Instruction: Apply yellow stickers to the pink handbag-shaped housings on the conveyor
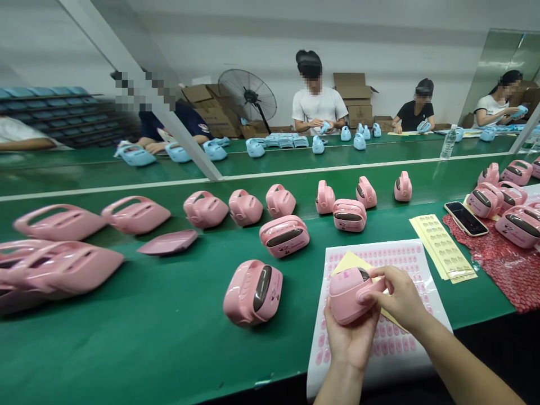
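The held casing [346, 298] is of a soft pink colour, and its window [363, 274] is dark. The printed sheet [390, 260] is white, with many rows of pink ovals. The worktop [147, 326] is green, the label sheets [442, 247] are pale yellow, the bubble wrap [500, 275] is red, and the far casings [318, 145] are light blue.

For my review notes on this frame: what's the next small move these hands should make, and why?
Probably a gentle press with the right hand where its fingers meet the handle side of the pink case. The left hand cups the case from below, giving something to push against, and the sticker sheet lies beneath.
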